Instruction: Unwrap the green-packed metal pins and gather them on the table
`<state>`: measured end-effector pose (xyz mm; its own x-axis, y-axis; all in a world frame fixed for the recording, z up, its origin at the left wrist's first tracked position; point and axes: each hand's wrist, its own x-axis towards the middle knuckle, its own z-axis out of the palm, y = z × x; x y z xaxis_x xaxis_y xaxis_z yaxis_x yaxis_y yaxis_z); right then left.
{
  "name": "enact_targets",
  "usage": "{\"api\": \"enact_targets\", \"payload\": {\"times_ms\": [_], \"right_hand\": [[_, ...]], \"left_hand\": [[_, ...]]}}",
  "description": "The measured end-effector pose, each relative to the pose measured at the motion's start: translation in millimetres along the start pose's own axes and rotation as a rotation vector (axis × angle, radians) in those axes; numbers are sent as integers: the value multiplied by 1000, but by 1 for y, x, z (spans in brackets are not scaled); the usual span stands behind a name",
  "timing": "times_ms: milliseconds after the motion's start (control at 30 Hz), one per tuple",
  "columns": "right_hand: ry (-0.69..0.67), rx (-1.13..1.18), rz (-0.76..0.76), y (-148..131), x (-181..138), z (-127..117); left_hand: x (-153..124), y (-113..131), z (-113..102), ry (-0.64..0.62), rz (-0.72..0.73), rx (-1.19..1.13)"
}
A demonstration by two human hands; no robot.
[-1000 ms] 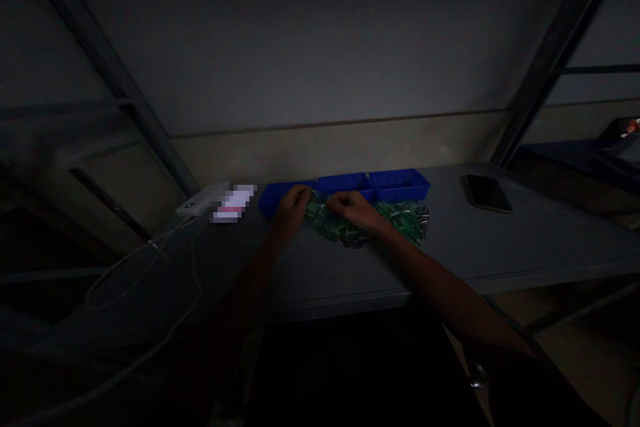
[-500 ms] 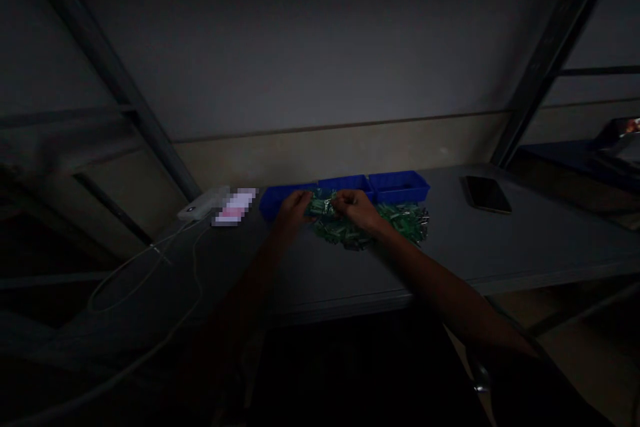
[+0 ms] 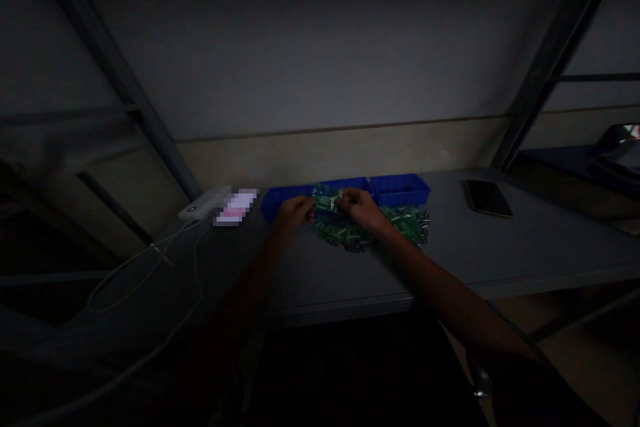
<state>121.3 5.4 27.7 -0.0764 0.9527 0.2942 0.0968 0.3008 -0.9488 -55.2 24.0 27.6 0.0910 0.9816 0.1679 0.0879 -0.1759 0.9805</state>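
Note:
Between my two hands is a small clear plastic bag (image 3: 327, 197) with green pieces inside. My left hand (image 3: 295, 210) pinches its left side, and my right hand (image 3: 359, 205) grips its right side with bent fingers. Just below and to the right, a pile of small green pieces with shiny metal ends (image 3: 407, 223) lies on the grey table (image 3: 320, 280); my right hand and forearm cover part of it. Behind the hands stand blue plastic bins in a row, the right one (image 3: 400, 190) showing best. The dim light hides the pieces' exact kind.
A phone with a dark screen (image 3: 487, 198) lies at the right of the table. On the left are a white power strip (image 3: 197, 207) with cables and a lit, blurred-out screen (image 3: 236, 207). Metal frame posts rise at both sides before a wall (image 3: 320, 60).
The bag now shows flatter and more spread out between my hands. My right hand has shifted slightly to the right, and the view has moved a little.

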Motion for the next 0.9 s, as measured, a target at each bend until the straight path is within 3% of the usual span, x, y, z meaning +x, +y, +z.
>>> {"api": "enact_targets", "payload": {"times_ms": [567, 733, 900], "right_hand": [[3, 115, 67, -5, -2, 2], [-153, 21, 124, -2, -5, -3], [-272, -64, 106, 4, -6, -4]], "left_hand": [[3, -4, -2, -47, 145, 130], [-3, 2, 1, -130, 256, 267], [-8, 5, 2, -119, 354, 465]]}}
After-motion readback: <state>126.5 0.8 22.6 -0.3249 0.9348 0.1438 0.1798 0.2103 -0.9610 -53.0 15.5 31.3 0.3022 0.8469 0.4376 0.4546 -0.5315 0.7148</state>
